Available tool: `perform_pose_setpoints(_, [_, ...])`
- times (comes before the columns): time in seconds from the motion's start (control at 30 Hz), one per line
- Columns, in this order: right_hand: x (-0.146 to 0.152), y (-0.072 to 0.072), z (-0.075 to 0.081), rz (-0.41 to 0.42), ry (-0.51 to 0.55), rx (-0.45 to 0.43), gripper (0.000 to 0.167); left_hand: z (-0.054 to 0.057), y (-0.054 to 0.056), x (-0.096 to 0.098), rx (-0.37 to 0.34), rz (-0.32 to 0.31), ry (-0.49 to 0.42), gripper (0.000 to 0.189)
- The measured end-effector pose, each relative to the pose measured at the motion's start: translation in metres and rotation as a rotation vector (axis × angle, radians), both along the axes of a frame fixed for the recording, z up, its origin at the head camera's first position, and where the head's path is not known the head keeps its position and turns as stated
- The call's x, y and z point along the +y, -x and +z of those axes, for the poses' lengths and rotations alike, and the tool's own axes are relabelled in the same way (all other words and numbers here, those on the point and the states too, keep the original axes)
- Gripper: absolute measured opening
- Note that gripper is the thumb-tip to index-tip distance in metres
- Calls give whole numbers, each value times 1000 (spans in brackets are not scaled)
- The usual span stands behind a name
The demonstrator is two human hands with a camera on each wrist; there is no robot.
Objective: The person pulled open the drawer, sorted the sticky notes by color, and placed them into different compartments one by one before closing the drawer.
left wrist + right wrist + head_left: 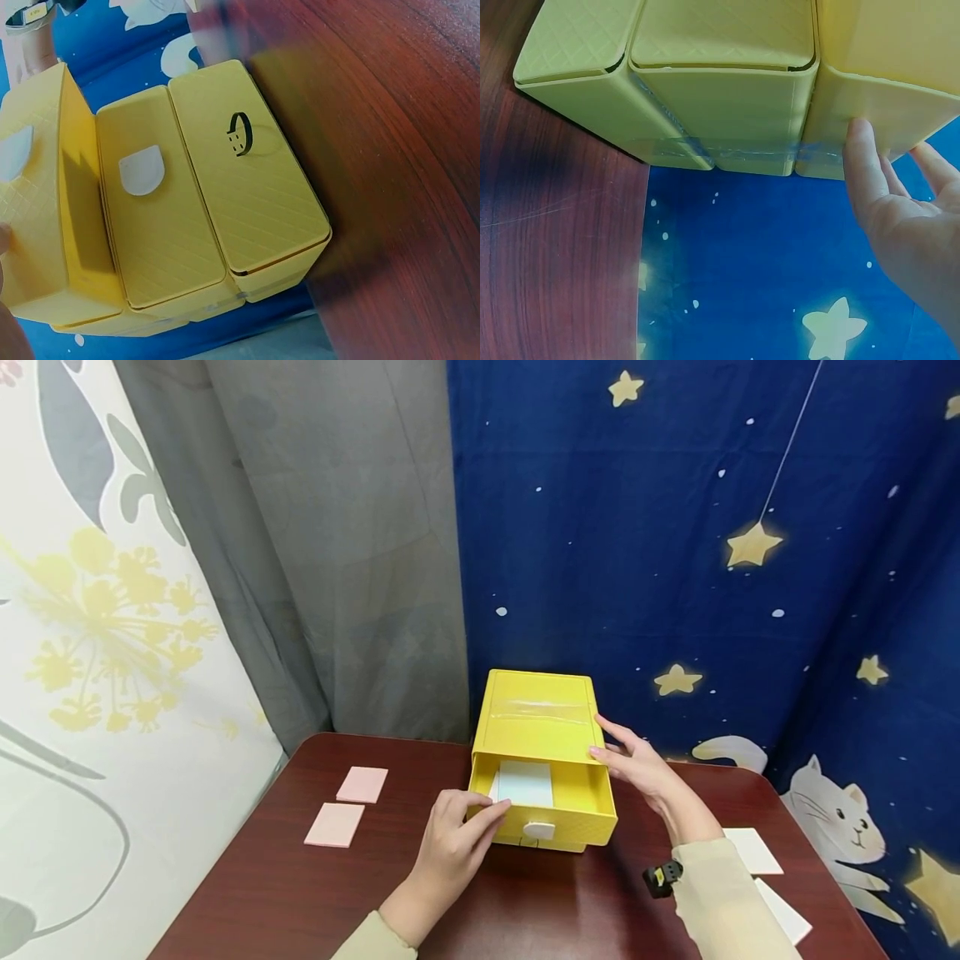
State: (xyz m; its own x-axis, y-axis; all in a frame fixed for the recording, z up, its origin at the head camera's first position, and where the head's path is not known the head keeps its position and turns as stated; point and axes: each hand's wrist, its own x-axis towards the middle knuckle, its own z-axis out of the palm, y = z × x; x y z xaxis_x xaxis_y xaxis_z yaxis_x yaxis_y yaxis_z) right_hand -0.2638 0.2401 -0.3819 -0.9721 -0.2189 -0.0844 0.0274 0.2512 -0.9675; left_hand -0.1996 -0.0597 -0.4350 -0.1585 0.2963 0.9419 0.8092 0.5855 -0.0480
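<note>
A yellow drawer cabinet (536, 714) stands on the table with its top drawer (577, 827) pulled out. Inside lie a pale blue square paper pad (527, 783) and, partly under it, a whitish one (494, 787). My left hand (453, 839) grips the drawer's left front corner, thumb and fingers at the rim; in the left wrist view only slivers of it show. My right hand (637, 766) rests against the cabinet's right side, fingers extended. From the right wrist, its fingertips touch the upper unit's side wall (832, 112).
Two pink paper pads (362, 784) lie on the table's left; two white pads (752, 851) are at the right, one partly behind the right sleeve. Lower drawers have a white tab (142, 170) and a black loop handle (241, 135). Curtains (570, 527) hang behind the table.
</note>
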Motion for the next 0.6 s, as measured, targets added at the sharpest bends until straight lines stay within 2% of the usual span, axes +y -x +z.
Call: perform_pose_setpoints(0.6, [1,0,-3,-3,10,3,77,-1,10,3,-49,30,-16,18])
